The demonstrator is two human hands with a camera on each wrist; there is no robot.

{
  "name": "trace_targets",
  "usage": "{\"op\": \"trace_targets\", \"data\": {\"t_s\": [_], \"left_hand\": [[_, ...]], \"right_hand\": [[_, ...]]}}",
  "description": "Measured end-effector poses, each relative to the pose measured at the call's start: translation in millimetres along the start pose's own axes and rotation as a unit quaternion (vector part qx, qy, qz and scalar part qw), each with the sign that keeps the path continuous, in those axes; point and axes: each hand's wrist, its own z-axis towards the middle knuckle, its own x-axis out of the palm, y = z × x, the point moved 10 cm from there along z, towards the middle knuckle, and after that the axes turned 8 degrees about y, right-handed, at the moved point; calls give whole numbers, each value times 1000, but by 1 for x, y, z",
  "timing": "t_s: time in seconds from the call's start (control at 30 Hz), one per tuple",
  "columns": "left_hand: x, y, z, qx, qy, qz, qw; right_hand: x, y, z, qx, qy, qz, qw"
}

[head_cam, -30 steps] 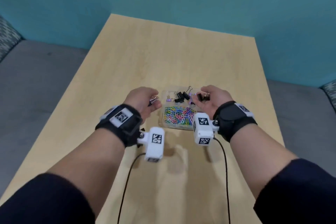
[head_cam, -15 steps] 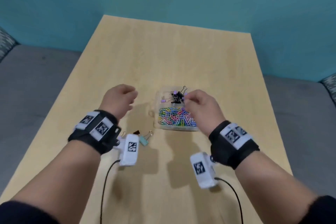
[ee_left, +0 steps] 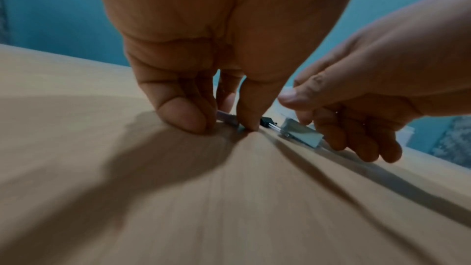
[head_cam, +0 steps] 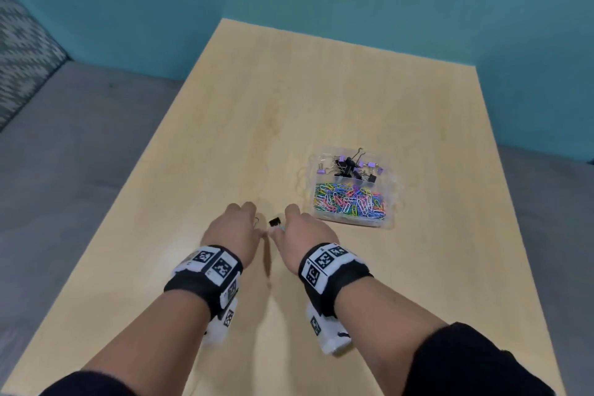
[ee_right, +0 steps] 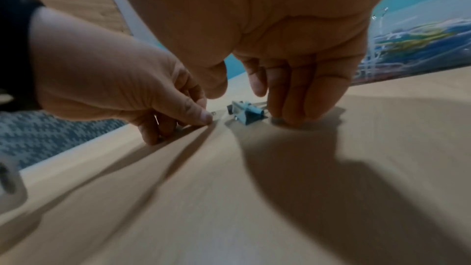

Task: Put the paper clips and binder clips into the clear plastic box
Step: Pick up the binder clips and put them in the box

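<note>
Taking the clear plastic box [head_cam: 353, 219] as the landmark, both hands work on the tabletop [head_cam: 289, 106] to its near left, where the last loose clips lie.

Farthest from the box, the left hand [head_cam: 233, 231] has its fingertips [ee_left: 188, 118] pressed down to the wood, its grip pinched round a small pale clip [ee_left: 226, 117], probably to lever it off the flat surface.

Between the hands lies a black binder clip [head_cam: 274, 221], untouched.

Nearer the box, the right hand [head_cam: 303, 231] stands over a light blue binder clip [ee_right: 247, 113]; its grip is half open, fingers touching the wood just beside the clip, thumb not yet closed on it.

The box already holds coloured paper clips [head_cam: 350, 202] in its near compartment and binder clips [head_cam: 348, 165] in the far one.
</note>
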Motion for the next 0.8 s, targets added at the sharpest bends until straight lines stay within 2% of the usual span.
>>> {"op": "trace_targets", "data": {"t_s": [0.23,0.4,0.47,0.53,0.6,0.67,0.73,0.8], "left_hand": [[5,3,-2,1,7,-22,1000],[13,14,0,-22,23,-97,995],[10,18,-1,-32,11,-152,988],[3,12,-2,-18,3,-144,989],[1,-3,-1,22,21,-77,997],[5,-24,1,88,49,31,994],[15,-41,4,145,76,132,978],[22,-51,7,170,106,170,965]], "right_hand": [[7,-9,10,74,33,28,996],[1,-13,-2,77,52,63,994],[-1,-20,-9,72,55,101,991],[3,-33,-17,71,67,158,983],[11,-50,-25,83,79,252,961],[21,-67,-34,108,85,412,901],[22,-79,-43,134,93,521,838],[15,-87,-50,138,101,547,820]]}}
